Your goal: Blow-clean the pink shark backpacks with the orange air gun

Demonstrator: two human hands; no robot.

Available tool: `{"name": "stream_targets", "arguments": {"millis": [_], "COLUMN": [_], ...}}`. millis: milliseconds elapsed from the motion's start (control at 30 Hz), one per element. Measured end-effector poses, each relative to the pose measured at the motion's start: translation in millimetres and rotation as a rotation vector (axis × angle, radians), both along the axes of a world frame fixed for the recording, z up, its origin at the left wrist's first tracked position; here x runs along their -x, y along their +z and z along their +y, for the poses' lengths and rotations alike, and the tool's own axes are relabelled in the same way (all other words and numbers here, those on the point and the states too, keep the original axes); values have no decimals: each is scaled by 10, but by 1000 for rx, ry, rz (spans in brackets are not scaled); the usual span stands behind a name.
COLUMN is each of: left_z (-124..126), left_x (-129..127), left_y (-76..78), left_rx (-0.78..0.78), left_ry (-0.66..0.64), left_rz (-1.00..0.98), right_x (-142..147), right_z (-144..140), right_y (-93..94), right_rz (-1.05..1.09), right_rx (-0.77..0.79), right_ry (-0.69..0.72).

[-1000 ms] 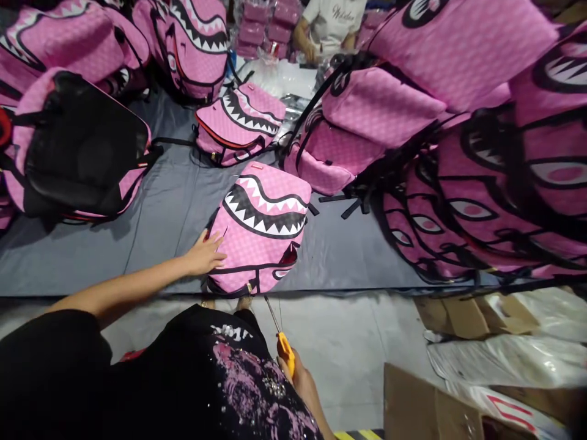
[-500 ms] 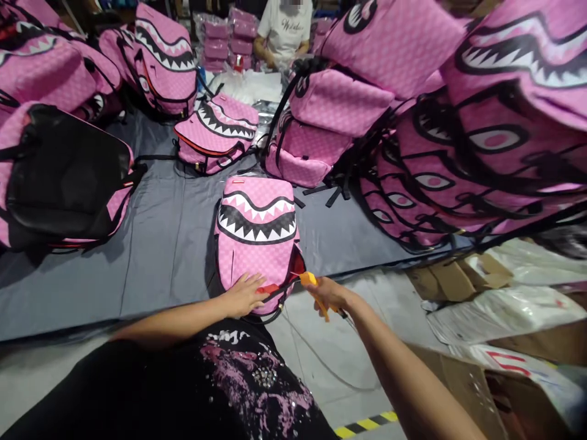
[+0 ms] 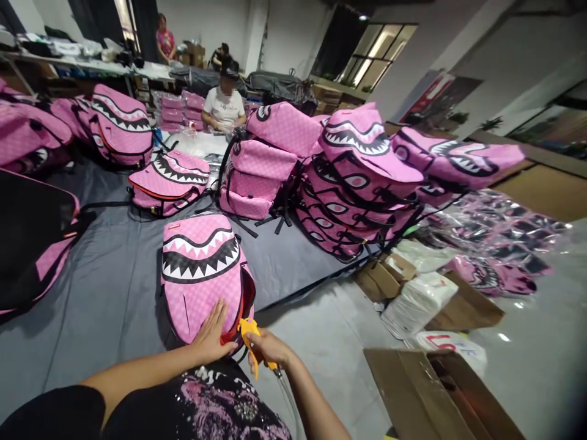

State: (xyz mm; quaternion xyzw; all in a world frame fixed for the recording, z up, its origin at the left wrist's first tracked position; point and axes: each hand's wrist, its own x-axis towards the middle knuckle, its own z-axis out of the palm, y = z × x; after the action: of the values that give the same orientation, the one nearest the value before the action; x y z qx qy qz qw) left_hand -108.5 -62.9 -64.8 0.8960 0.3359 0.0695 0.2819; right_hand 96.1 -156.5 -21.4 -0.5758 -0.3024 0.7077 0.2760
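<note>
Now left hand lies flat, fingers spread, on the pink backpack; right-hand fingers grip yellow snips.

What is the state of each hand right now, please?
Left hand: open, flat on the pink backpack.
Right hand: closed around the yellow cutter, at the backpack's edge.

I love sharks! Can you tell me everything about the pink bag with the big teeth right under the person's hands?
The backpack is pink with a small checked pattern that looks like fabric. A black mouth with white zigzag teeth runs across its front, and a small red tag sits near its top edge. It lies on the grey table cover, near the edge. Its side is open, showing red lining. The left hand presses flat on it; the right hand holds yellow scissors at the opening.
</note>
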Motion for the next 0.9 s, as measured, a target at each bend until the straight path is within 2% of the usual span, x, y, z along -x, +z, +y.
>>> {"name": "stream_targets", "arguments": {"millis": [67, 133, 200, 267, 300, 367, 400, 467, 500, 567, 600, 633, 700, 800, 833, 900], "left_z": [7, 22, 37, 60, 81, 161, 221, 374, 461, 645, 731, 799, 855, 808, 806, 867], "left_x": [-21, 3, 69, 176, 238, 340, 363, 323, 268, 151, 122, 129, 240, 463, 492, 424], "left_y": [53, 141, 246, 351, 408, 578, 710, 1083, 1306, 1721, 1867, 1951, 1939, 1750, 1739, 1868], "left_rx": [-14, -91, -222, -342, -366, -305, -247, -191, -217, -383, -465, -517, -533, -376, -350, -412], "left_ry": [-15, -18, 22, 116, 167, 249, 283, 369, 420, 481, 510, 531, 492, 487, 508, 522], "left_rz": [-4, -32, -94, -135, -126, -7, 86, 228, 258, 183, 150, 144, 189, 385, 424, 413], "right_x": [-62, -136, -157, -100, -48, 82, 149, 279, 342, 454, 497, 529, 570, 623, 640, 646], "right_z": [-31, -105, -188, -239, -243, -216, -197, -189, -211, -303, -361, -416, -493, -517, -513, -499], "right_y": [19, -8, -51, -63, -53, -18, -5, -7, -22, -62, -78, -88, -92, -89, -85, -54], "right_rz": [25, 146, 301, 407, 426, 391, 342, 233, 183, 93, 50, 8, -50, -78, -92, -162], "right_rx": [13, 46, 65, 34, -6, -102, -136, -171, -181, -224, -259, -297, -346, -346, -352, -396], "right_ry": [90, 94, 19, -72, -104, -133, -139, -192, -253, -422, -499, -557, -604, -591, -585, -589]}}
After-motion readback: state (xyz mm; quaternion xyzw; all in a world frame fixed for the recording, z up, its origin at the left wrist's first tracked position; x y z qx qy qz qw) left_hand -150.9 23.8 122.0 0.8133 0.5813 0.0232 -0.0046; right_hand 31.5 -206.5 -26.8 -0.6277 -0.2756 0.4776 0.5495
